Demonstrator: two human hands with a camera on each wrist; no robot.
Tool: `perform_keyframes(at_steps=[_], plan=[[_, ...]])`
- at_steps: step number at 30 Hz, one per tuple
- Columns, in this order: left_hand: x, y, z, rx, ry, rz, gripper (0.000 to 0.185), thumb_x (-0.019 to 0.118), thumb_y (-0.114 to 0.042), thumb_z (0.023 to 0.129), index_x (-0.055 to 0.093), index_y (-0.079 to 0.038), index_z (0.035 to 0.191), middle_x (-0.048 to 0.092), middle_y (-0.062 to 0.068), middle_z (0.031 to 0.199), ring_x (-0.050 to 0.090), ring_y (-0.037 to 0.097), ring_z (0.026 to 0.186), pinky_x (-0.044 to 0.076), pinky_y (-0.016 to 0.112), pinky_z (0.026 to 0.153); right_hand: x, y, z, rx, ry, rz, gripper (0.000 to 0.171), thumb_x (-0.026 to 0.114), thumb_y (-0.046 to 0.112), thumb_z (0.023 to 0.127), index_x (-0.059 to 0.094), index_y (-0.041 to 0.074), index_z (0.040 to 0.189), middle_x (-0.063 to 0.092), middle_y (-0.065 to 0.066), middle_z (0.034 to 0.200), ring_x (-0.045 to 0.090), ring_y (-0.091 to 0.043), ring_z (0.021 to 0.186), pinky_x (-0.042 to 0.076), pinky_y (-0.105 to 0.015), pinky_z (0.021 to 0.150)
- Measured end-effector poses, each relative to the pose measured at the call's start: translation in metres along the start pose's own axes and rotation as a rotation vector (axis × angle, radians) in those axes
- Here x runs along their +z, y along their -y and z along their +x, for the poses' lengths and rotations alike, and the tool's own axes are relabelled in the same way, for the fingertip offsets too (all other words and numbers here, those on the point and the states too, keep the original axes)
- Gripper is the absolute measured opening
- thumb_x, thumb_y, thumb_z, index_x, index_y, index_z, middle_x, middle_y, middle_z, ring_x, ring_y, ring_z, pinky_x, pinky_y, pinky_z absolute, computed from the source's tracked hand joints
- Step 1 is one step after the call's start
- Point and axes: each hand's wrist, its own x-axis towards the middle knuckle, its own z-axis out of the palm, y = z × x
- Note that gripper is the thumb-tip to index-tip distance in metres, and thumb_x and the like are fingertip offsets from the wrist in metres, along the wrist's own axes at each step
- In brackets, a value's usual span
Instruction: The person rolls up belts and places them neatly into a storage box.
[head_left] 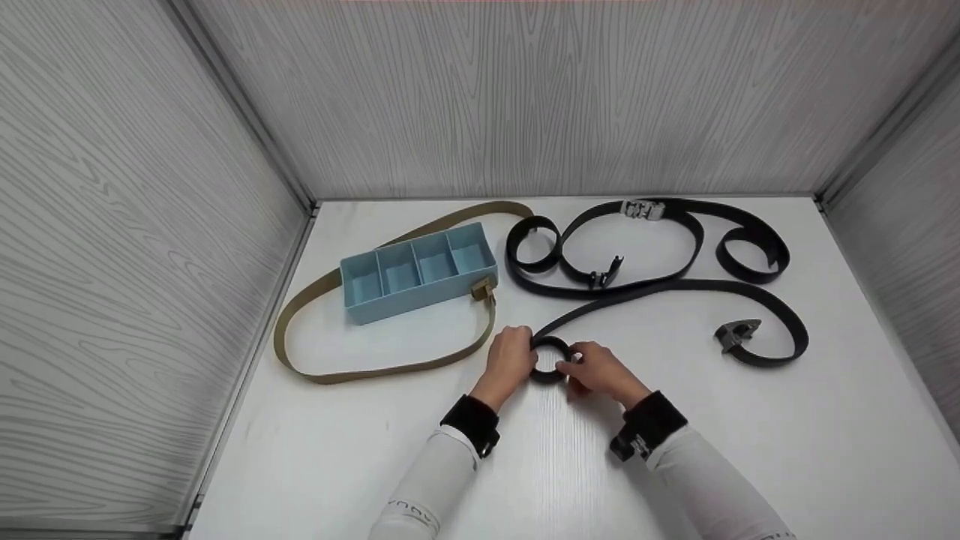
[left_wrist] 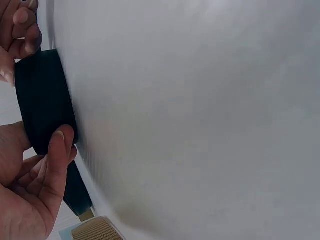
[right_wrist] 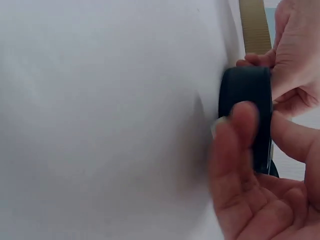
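A long black belt [head_left: 675,285] lies on the white table [head_left: 375,450], and its near end is rolled into a small coil [head_left: 551,358]. My left hand [head_left: 523,358] grips the coil from the left and my right hand [head_left: 579,369] grips it from the right. In the left wrist view my thumb [left_wrist: 57,150] presses the coil's black band [left_wrist: 45,100]. The right wrist view shows my right thumb [right_wrist: 240,130] curled over the coil [right_wrist: 245,90], with the left hand [right_wrist: 295,50] behind it. The belt's far end with its buckle [head_left: 739,334] lies at the right.
A blue divided box [head_left: 416,270] stands left of centre, with a tan belt [head_left: 352,373] looped around it. A second black belt with a silver buckle [head_left: 643,210] curls at the back. Grey panel walls close the table on three sides.
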Motion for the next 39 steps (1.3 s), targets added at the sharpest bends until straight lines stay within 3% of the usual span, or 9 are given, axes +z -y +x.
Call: perform_keyframes(at_steps=[4,7,10,14,21,25,31,39], plan=[[-0.005,0.005,0.003,0.069,0.083,0.022,0.014,0.073,-0.01,0.078,0.064,-0.009,0.068,0.066,0.007,0.07,0.064,0.026,0.066,0.049,0.038,0.06,0.003,0.007,0.003,0.007,-0.012,0.036,0.021,0.061,0.004,0.086,0.064,-0.005,0.105,0.06,-0.008,0.059,0.055,-0.014,0.048,0.045,-0.026,0.049],[-0.006,0.009,0.003,0.109,0.112,0.032,0.022,0.072,-0.016,0.084,0.063,-0.011,0.065,0.064,0.005,0.067,0.063,0.024,0.064,0.049,0.037,0.06,0.004,0.011,0.007,-0.008,0.0,-0.006,0.031,0.057,0.0,0.08,0.066,-0.004,0.109,0.057,-0.006,0.06,0.05,-0.013,0.047,0.042,-0.026,0.047],[-0.005,0.01,0.002,0.135,0.11,0.068,0.025,0.069,-0.018,0.087,0.064,-0.01,0.064,0.064,0.006,0.066,0.063,0.025,0.063,0.048,0.038,0.058,0.004,0.012,0.01,-0.046,0.009,-0.048,0.039,0.056,-0.001,0.08,0.067,-0.001,0.117,0.055,-0.004,0.062,0.048,-0.012,0.047,0.041,-0.025,0.046],[-0.004,0.009,0.001,0.115,0.097,0.125,0.019,0.069,-0.016,0.087,0.067,-0.006,0.071,0.066,0.011,0.071,0.065,0.029,0.067,0.05,0.04,0.059,0.003,0.011,0.009,-0.09,-0.028,-0.065,0.041,0.058,-0.001,0.082,0.065,-0.001,0.122,0.058,-0.006,0.069,0.051,-0.013,0.051,0.043,-0.026,0.048],[-0.001,0.002,0.001,0.076,0.084,0.104,0.006,0.064,-0.007,0.082,0.066,-0.005,0.077,0.068,0.013,0.076,0.067,0.031,0.068,0.05,0.041,0.057,0.005,0.009,0.001,-0.005,-0.103,-0.025,0.031,0.068,0.01,0.087,0.061,-0.007,0.112,0.066,-0.007,0.07,0.066,-0.021,0.058,0.049,-0.026,0.054],[-0.004,0.001,0.004,0.131,0.136,0.15,0.005,0.064,-0.01,0.083,0.065,-0.007,0.08,0.068,0.011,0.077,0.067,0.03,0.069,0.05,0.04,0.057,0.006,0.008,0.003,-0.012,-0.142,-0.014,0.025,0.066,0.003,0.083,0.064,-0.005,0.107,0.065,-0.007,0.067,0.064,-0.017,0.052,0.049,-0.026,0.051],[-0.01,0.004,0.008,0.23,0.176,0.169,0.019,0.067,-0.016,0.087,0.066,-0.009,0.069,0.066,0.007,0.073,0.064,0.026,0.067,0.049,0.039,0.06,0.007,0.009,0.009,-0.008,-0.145,0.017,0.025,0.06,-0.004,0.081,0.069,-0.001,0.105,0.06,-0.011,0.063,0.06,-0.017,0.046,0.049,-0.027,0.046],[-0.006,-0.002,0.007,0.214,0.144,0.167,0.008,0.068,-0.008,0.083,0.066,-0.006,0.075,0.066,0.01,0.074,0.065,0.028,0.067,0.05,0.039,0.059,0.008,0.003,0.011,-0.082,-0.166,-0.098,0.027,0.064,0.003,0.084,0.067,-0.002,0.11,0.057,-0.006,0.067,0.053,-0.013,0.05,0.044,-0.026,0.048]])
